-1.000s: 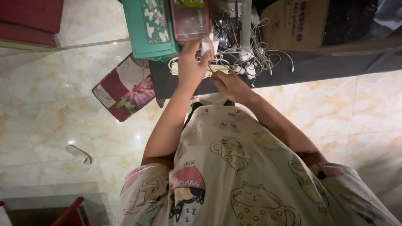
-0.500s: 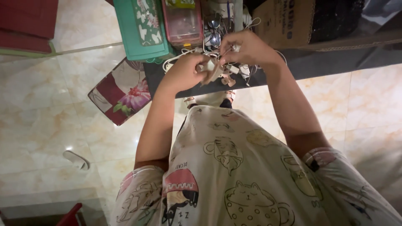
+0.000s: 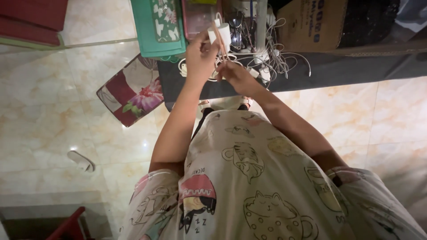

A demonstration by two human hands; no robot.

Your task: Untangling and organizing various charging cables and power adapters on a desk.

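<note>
Holding a white charger block (image 3: 221, 32) above the dark bench (image 3: 338, 71), the left hand (image 3: 200, 58) has its grip clamped on it. The right hand (image 3: 235, 76) pinches its thin cable (image 3: 219, 42); fingertips are hard to make out. The tangled white cords (image 3: 275, 60) hide where the cable ends.

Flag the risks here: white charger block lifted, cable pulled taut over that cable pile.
1. The left hand holds the white charger block above the tangled white cables; the cord may snag in them.
2. The right hand pulls the cord taut, which may strain it at the block.
3. Dragged cables could shift the glasses nearby.
</note>
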